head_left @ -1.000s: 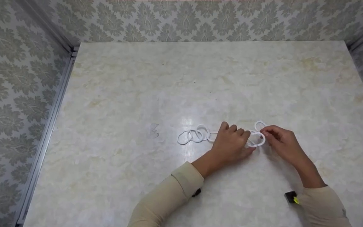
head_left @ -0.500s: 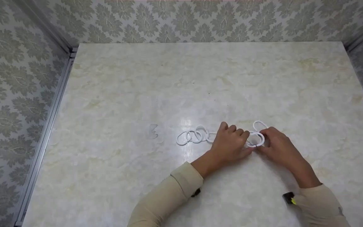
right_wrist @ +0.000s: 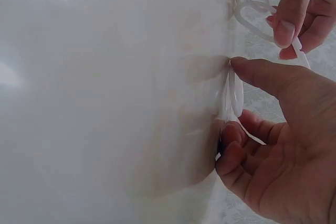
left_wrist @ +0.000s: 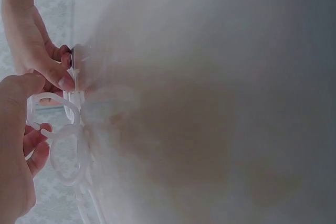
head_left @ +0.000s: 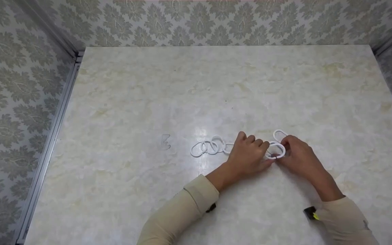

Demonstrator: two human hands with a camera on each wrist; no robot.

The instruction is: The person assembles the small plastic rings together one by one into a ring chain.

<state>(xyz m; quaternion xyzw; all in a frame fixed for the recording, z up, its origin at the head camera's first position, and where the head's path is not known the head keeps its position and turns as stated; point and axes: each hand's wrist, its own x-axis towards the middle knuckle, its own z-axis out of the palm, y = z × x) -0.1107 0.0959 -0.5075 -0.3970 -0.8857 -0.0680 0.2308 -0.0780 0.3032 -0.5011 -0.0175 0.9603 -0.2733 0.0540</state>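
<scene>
A chain of white plastic links (head_left: 196, 149) runs across the table to both hands. My left hand (head_left: 248, 153) covers part of it and pinches a link with a small gap in its ring (left_wrist: 74, 109), seen in the left wrist view. Closed links (left_wrist: 54, 163) hang below that one. My right hand (head_left: 299, 156) is close beside the left, its thumb and fingers about a white link (right_wrist: 236, 95) standing on edge at the tabletop. Past its fingertips an end link (head_left: 279, 131) sticks out at the back. The right fingers partly hide where the links join.
A pale marbled table (head_left: 148, 102) spreads out on all sides. Left of the chain is a thin E-shaped outline (head_left: 162, 142). Patterned walls (head_left: 199, 23) stand behind and at the sides, with a metal rail (head_left: 51, 143) along the left.
The right hand has turned and its thumb has come down to the front of the link between the hands. The left hand has kept its place on the chain.
</scene>
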